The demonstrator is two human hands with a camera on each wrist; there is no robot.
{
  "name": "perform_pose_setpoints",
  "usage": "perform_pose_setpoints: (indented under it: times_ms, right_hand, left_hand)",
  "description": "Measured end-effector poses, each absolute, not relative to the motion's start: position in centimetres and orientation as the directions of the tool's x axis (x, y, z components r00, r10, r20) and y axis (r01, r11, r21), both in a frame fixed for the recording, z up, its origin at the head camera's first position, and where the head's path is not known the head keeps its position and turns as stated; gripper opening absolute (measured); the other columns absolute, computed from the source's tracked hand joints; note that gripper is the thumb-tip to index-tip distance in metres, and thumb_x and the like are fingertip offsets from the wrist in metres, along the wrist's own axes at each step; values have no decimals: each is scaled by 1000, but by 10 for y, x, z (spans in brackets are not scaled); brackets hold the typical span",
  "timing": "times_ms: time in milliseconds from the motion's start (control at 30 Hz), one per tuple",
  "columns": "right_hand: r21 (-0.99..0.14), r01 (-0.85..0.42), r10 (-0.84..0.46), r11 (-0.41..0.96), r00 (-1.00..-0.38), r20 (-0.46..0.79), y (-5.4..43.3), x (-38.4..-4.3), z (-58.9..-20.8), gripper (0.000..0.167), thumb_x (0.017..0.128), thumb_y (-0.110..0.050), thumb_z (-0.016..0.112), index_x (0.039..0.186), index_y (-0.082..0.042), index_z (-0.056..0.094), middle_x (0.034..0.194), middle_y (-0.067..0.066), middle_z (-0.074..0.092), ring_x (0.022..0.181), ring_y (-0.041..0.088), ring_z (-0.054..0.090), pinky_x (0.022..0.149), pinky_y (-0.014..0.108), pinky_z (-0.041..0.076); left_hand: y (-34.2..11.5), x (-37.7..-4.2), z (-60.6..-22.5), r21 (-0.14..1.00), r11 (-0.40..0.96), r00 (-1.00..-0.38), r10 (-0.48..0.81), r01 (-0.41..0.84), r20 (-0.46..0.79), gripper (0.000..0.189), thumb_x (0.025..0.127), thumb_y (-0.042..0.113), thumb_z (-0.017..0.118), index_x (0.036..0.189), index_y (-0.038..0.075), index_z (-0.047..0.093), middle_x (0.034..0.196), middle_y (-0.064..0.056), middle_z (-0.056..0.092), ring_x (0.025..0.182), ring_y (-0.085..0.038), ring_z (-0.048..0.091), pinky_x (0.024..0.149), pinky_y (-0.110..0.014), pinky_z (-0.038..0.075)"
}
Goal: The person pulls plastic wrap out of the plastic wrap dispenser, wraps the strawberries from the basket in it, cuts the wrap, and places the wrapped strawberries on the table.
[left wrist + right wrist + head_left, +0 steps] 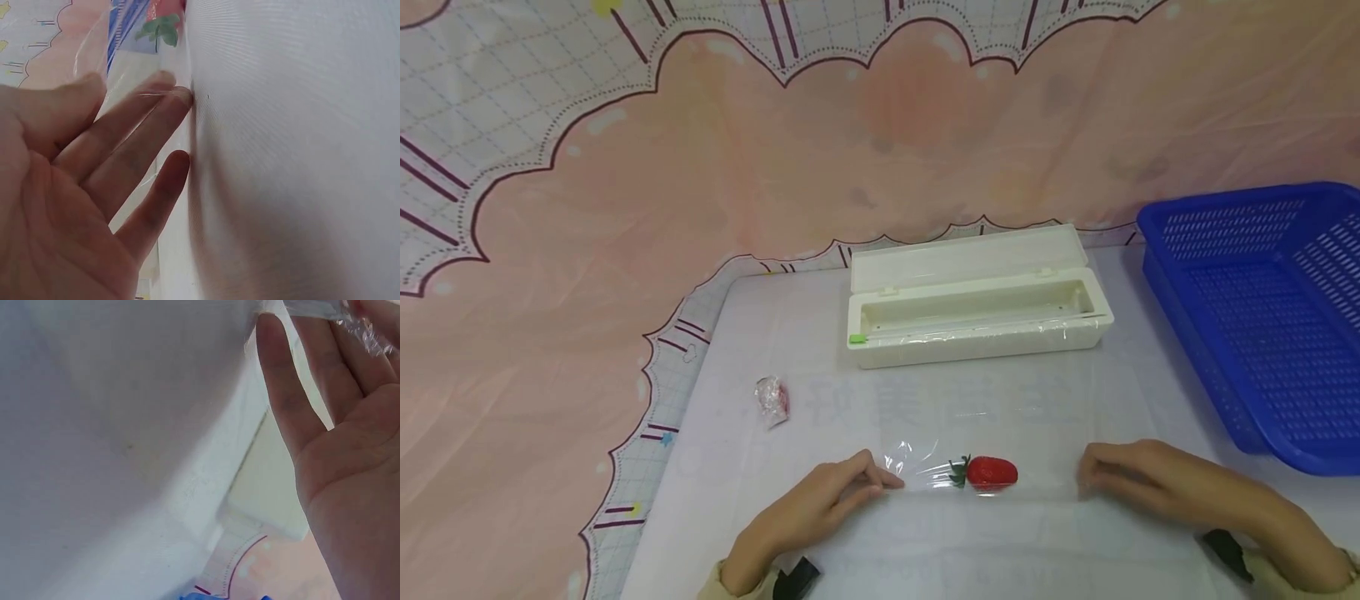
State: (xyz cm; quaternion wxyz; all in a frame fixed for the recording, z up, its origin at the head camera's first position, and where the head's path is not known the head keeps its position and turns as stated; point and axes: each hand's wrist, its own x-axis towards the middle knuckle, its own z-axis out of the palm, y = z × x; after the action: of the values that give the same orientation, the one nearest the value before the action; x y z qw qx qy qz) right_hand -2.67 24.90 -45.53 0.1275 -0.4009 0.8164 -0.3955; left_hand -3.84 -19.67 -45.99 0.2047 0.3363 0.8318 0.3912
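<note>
A red strawberry (992,473) with green leaves lies on its side at the front middle of the table, on a sheet of clear plastic wrap (925,475). To its left, my left hand (831,496) touches the wrap near its edge, fingertips at the tabletop. In the left wrist view those fingers (140,150) are stretched out, the thumb apart from them, with film across the tips. My right hand (1157,483) is at the opposite end and pinches the wrap; crinkled film (369,337) shows between thumb and fingers in the right wrist view.
A white wrap dispenser box (977,342) with its lid raised and a green tab (857,339) stands at the back. A blue plastic basket (1232,383) is at the right. One small film-wrapped reddish item (772,401) lies at the left. Patterned cloth (587,333) surrounds the table.
</note>
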Motion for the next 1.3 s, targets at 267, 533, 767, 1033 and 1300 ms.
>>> perform_pose_setpoints:
  times_ms: [267, 533, 767, 1033, 1300]
  right_hand:
    - [-710, -538, -694, 454, -713, 98, 244, -32, -453, 26, 102, -1, 48, 103, -26, 55, 88, -20, 63, 81, -3, 60, 65, 21, 51]
    - [-749, -411, -645, 519, -763, -29, 237, -40, -451, 19, 106, -6, 43, 98, -20, 53, 85, -18, 68, 78, -2, 66, 59, 23, 51]
    - [-732, -363, -606, 577, -791, -86, 231, -46, -447, 14, 106, -10, 45, 100, -16, 56, 79, -21, 67, 70, -4, 61, 57, 22, 48]
    - [-685, -320, -538, 654, -834, -125, 220, -52, -445, 15, 103, -12, 51, 90, -18, 54, 65, -21, 61, 60, -5, 58, 61, 22, 47]
    - [-668, -223, -472, 710, -855, -216, 211, -57, -447, 9, 98, -10, 58, 89, -12, 57, 59, -16, 58, 54, 0, 53, 59, 21, 44]
  left_hand:
    - [-193, -39, -459, 759, 517, -751, 658, 396, -57, 13, 106, 30, 46, 104, 19, 52, 113, 12, 73, 106, -6, 66, 85, -24, 53]
    - [-182, -44, -454, 830, 533, -820, 541, 165, -185, 18, 107, 30, 44, 99, 15, 50, 100, 8, 76, 96, -6, 71, 98, -37, 52]
    - [-172, -51, -455, 857, 516, -853, 444, -8, -275, 17, 106, 19, 47, 100, 5, 55, 90, 0, 77, 84, -9, 74, 98, -45, 51]
    - [-164, -57, -454, 853, 519, -875, 384, -58, -294, 15, 104, 14, 49, 99, 1, 55, 84, -7, 77, 76, -15, 74, 71, -25, 58]
    - [-155, -63, -457, 773, 632, -915, 281, -49, -288, 12, 97, 13, 57, 91, 3, 59, 67, 0, 70, 57, -9, 65, 52, -24, 52]
